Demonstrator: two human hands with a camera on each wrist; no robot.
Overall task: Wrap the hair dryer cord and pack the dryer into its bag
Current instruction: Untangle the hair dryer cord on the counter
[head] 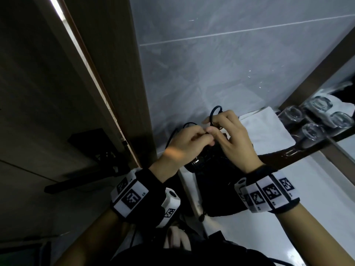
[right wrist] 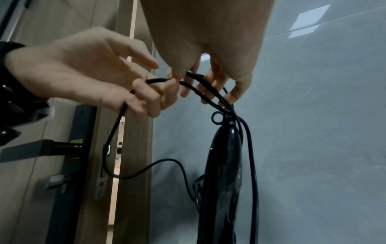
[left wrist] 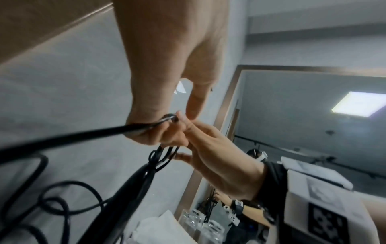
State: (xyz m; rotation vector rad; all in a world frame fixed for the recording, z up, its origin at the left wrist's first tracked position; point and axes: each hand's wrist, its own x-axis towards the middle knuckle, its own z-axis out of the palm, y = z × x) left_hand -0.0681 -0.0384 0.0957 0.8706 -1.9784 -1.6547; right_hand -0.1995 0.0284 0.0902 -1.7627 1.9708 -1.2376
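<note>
The black hair dryer [head: 203, 160] lies on a black drawstring bag [head: 221, 202] on the white counter. Its handle [right wrist: 225, 165] points up towards my hands, with a hanging ring at its end. My left hand [head: 194, 137] has its fingers curled round the black cord [right wrist: 250, 156]. My right hand [head: 221, 127] pinches loops of the cord just above the handle's end, and one loop [head: 215, 111] sticks up past its fingers. In the left wrist view, slack cord [left wrist: 62, 137] runs down and coils loosely beside the dryer handle [left wrist: 129, 189].
A folded white towel [head: 265, 127] and upturned glasses [head: 311, 129] sit at the back right by a framed mirror [head: 317, 73]. A grey tiled wall [head: 230, 54] stands behind. A wooden door with a dark lever handle [right wrist: 31, 150] is at the left. The counter [head: 288, 217] extends rightwards.
</note>
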